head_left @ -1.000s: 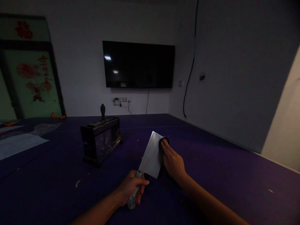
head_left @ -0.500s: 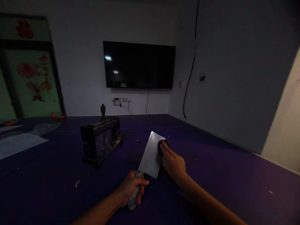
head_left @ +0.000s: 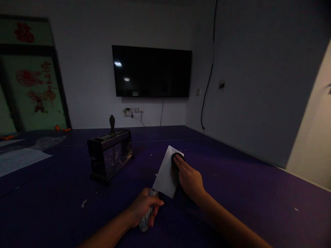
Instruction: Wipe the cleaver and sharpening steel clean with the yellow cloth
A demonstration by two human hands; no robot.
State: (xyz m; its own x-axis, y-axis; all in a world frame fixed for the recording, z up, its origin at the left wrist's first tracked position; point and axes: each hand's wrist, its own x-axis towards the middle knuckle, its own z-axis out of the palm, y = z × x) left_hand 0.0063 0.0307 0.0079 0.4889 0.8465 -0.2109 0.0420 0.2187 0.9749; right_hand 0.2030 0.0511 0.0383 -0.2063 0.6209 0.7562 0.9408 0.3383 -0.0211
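Note:
A cleaver (head_left: 165, 177) with a broad, pale metal blade slants upward in front of me. My left hand (head_left: 144, 208) is wrapped round its handle (head_left: 145, 218), which looks covered in crumpled, tape-like wrapping. With fingers together, my right hand (head_left: 190, 179) presses a dark, rounded pad (head_left: 177, 157) to the blade's face near its upper right corner. Whether the pad is cloth or something firmer I cannot tell. Left of the blade stands a black knife block (head_left: 110, 155) with see-through sides, one dark handle (head_left: 112, 124) sticking up from its top.
Everything stands on a wide purple-blue tabletop (head_left: 232, 193) with small white scraps. Papers (head_left: 23, 160) and clear plastic (head_left: 49, 142) lie at the left, small orange items (head_left: 62, 128) beyond. A television (head_left: 152, 72) hangs on the far wall, and a black cable (head_left: 208, 86) dangles at the right.
My right hand and the dark pad have shifted slightly left and up across the blade. The left hand keeps its hold on the cleaver. The view has turned a little.

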